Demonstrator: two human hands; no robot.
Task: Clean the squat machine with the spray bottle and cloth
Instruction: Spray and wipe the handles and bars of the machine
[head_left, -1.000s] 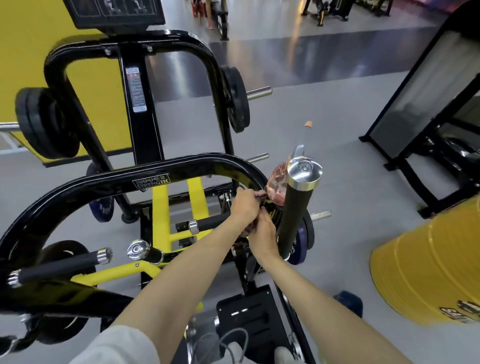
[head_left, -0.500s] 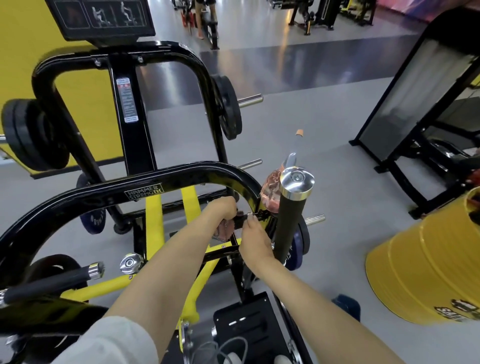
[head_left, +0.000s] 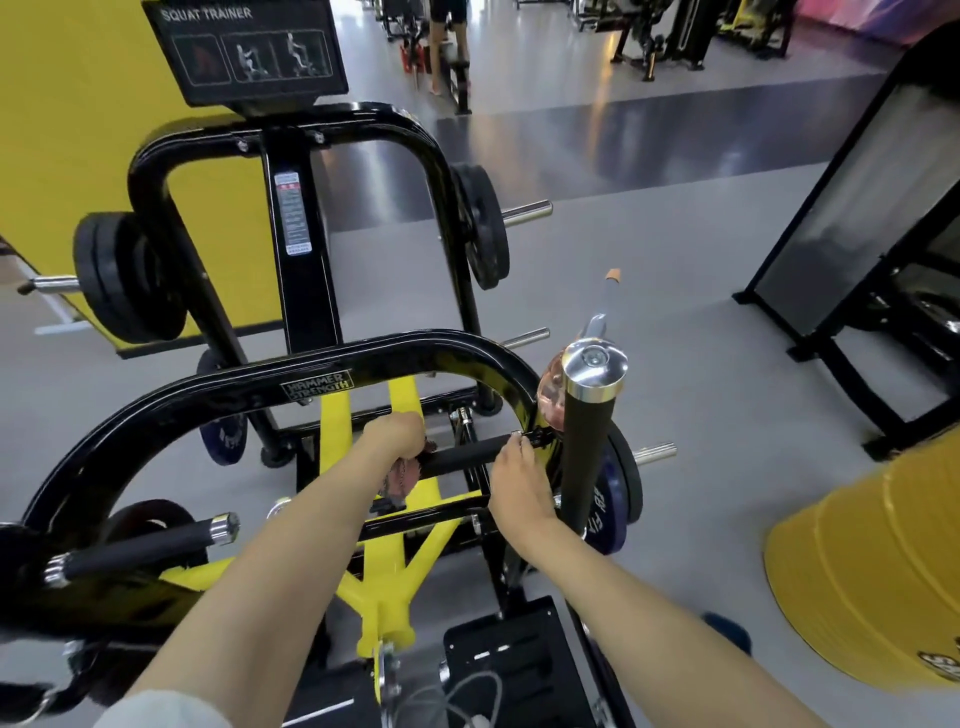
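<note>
Left hand: curled around the reddish cloth, holding it against the horizontal padded bar of the squat machine
Right hand: fingers bent at the bar's right end, tips at a small black fitting; cannot tell whether it has hold of anything
Spray bottle: pink, at the right bend of the machine's black frame, just behind the chrome-capped upright grip, nozzle pointing away
</note>
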